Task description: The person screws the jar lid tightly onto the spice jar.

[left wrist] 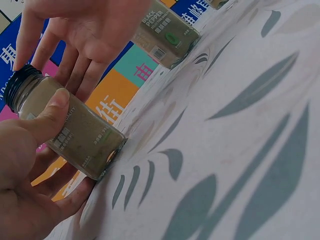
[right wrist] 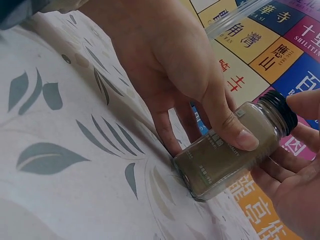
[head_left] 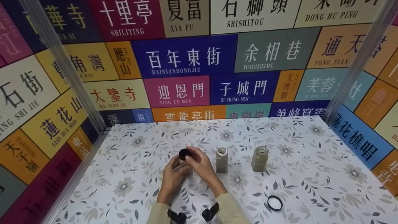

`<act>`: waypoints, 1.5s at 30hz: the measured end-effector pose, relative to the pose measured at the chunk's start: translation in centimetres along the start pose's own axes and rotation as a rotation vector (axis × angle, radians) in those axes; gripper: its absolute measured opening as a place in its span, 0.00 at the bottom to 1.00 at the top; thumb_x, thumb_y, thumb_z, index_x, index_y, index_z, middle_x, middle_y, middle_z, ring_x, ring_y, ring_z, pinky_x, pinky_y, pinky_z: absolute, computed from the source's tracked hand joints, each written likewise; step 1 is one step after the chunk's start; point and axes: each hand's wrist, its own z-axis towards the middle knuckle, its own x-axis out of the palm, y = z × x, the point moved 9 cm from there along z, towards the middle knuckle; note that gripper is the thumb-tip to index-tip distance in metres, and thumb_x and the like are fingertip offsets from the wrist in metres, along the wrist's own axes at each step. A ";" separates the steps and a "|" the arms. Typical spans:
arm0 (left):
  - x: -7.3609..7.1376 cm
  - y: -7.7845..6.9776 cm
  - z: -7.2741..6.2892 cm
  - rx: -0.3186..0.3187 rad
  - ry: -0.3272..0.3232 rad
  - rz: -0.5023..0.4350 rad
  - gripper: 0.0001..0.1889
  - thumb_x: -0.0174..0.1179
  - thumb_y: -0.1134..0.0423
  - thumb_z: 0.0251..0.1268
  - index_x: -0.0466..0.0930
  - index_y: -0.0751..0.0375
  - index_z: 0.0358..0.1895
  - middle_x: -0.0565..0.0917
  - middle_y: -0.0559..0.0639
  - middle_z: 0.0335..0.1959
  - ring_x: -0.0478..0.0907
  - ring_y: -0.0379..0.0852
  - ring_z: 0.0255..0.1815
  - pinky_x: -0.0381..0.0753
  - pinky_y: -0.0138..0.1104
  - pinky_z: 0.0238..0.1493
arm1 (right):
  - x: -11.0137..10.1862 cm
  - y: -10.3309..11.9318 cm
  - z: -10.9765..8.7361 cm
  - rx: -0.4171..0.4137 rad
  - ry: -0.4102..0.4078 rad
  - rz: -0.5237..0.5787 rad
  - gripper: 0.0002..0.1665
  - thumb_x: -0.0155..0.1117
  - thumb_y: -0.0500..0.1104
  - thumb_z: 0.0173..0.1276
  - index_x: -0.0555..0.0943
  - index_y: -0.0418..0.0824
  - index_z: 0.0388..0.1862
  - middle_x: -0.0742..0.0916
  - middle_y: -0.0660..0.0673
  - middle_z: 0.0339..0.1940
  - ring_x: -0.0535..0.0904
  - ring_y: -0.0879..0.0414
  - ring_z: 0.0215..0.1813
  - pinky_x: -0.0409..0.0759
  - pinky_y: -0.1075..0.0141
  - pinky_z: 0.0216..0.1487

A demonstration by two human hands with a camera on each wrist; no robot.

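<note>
Near the middle of the table stands a glass spice jar (left wrist: 82, 127) of greyish-brown powder, tilted in both wrist views. My left hand (head_left: 171, 179) grips its body, thumb across the printed label and fingers behind. A black lid (head_left: 184, 152) sits on the mouth of this jar. With thumb and fingertips my right hand (head_left: 201, 164) pinches the lid's edge, its other fingers spread beside the jar. In the right wrist view the jar's base is right at the tablecloth.
Two similar jars without lids, a nearer one (head_left: 222, 161) and a farther one (head_left: 260, 160), stand to the right. A black-rimmed lid with a white inside (head_left: 275, 203) lies on the floral tablecloth (head_left: 311, 174) at front right. Walls of coloured signs (head_left: 186, 59) enclose the table.
</note>
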 end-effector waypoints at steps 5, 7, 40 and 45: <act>0.0 0.4 0.0 -0.047 -0.005 0.012 0.33 0.70 0.66 0.60 0.70 0.67 0.69 0.79 0.66 0.64 0.77 0.63 0.66 0.77 0.51 0.66 | -0.1 -0.2 0.0 -0.001 -0.022 0.005 0.25 0.65 0.38 0.70 0.75 0.33 0.64 0.83 0.31 0.59 0.80 0.42 0.62 0.77 0.73 0.60; 0.0 0.4 -0.1 -0.053 -0.007 0.015 0.33 0.70 0.65 0.60 0.70 0.67 0.69 0.79 0.66 0.64 0.77 0.63 0.66 0.77 0.50 0.66 | -0.1 -0.2 0.0 -0.007 -0.029 0.020 0.25 0.66 0.37 0.69 0.74 0.32 0.63 0.84 0.31 0.57 0.80 0.42 0.61 0.78 0.69 0.61; 0.0 0.4 0.0 -0.045 0.000 -0.022 0.34 0.70 0.63 0.60 0.70 0.66 0.69 0.77 0.67 0.66 0.77 0.63 0.66 0.78 0.49 0.67 | -0.1 -0.4 0.0 0.011 -0.024 0.019 0.28 0.67 0.39 0.69 0.72 0.34 0.66 0.84 0.32 0.60 0.80 0.42 0.64 0.80 0.66 0.63; -0.1 0.3 0.0 -0.030 0.000 -0.020 0.33 0.70 0.63 0.61 0.70 0.65 0.69 0.77 0.66 0.66 0.76 0.62 0.67 0.78 0.49 0.66 | 0.0 -0.3 0.0 0.030 -0.007 0.005 0.28 0.62 0.42 0.74 0.72 0.39 0.71 0.83 0.33 0.63 0.80 0.43 0.65 0.78 0.75 0.59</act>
